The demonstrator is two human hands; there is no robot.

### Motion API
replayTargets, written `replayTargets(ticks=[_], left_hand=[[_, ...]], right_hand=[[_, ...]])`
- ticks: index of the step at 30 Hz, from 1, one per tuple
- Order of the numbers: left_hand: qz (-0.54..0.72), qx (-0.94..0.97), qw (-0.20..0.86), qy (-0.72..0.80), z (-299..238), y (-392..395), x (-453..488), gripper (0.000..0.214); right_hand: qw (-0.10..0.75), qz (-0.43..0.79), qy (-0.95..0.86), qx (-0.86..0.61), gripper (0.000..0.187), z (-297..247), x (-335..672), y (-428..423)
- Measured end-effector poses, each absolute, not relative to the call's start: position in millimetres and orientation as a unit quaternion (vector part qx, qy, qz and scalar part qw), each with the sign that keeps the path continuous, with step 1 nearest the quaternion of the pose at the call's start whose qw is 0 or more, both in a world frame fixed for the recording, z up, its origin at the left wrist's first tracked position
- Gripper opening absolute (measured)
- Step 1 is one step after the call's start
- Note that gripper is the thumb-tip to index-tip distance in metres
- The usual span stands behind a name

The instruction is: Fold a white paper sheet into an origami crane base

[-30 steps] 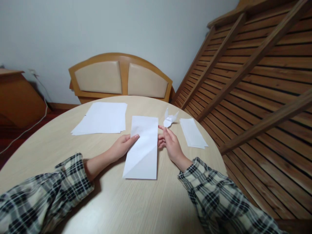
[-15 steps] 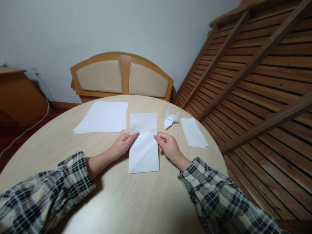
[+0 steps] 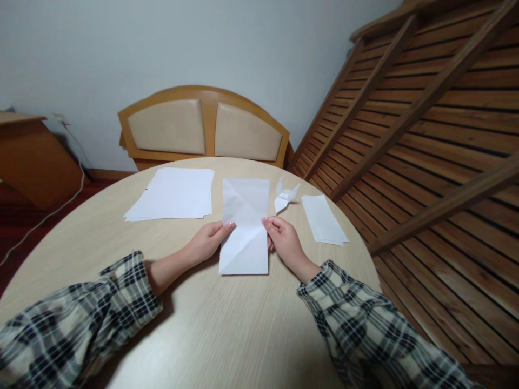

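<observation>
A white sheet of paper (image 3: 245, 243), folded to a tall rectangle with diagonal creases, is held just in front of me over the table. My left hand (image 3: 207, 241) pinches its left edge, thumb on top and fingers underneath. On the opposite edge my right hand (image 3: 286, 244) grips it the same way, the fingertips partly hidden behind the paper. Just beyond the right hand stands a small folded paper crane (image 3: 285, 199) with its points raised.
A stack of white paper (image 3: 172, 192) lies at the back left of the round table (image 3: 194, 329). Narrower paper strips (image 3: 323, 219) rest near its right edge. Behind are a wooden headboard (image 3: 208, 127) and, at the right, a leaning slatted wooden frame (image 3: 438, 135).
Both hands have shifted the folded paper slightly to the right and away from me. Its upper diagonal crease shows more clearly now. Both grips stay in place.
</observation>
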State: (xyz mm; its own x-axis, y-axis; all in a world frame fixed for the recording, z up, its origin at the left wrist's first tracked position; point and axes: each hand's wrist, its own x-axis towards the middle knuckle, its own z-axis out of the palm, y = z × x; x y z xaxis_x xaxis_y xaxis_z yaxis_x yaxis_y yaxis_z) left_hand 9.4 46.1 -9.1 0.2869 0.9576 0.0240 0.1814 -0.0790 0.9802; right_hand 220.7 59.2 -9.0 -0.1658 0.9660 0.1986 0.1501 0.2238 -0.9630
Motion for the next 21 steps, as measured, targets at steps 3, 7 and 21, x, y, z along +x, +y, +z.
replayTargets(ticks=[3,7,21], left_hand=[[0.405,0.617,0.497,0.456,-9.3,46.7,9.7,0.049],[0.395,0.624,0.500,0.452,-9.5,46.8,8.7,0.048],[0.275,0.711,0.504,0.406,-0.2,41.2,8.4,0.045]], right_hand=[[0.457,0.438,-0.634,-0.445,0.045,-8.7,220.0,57.8],[0.468,0.397,-0.645,-0.456,0.042,-9.5,221.0,58.1],[0.530,0.326,-0.621,-0.476,0.038,-6.7,225.0,61.8]])
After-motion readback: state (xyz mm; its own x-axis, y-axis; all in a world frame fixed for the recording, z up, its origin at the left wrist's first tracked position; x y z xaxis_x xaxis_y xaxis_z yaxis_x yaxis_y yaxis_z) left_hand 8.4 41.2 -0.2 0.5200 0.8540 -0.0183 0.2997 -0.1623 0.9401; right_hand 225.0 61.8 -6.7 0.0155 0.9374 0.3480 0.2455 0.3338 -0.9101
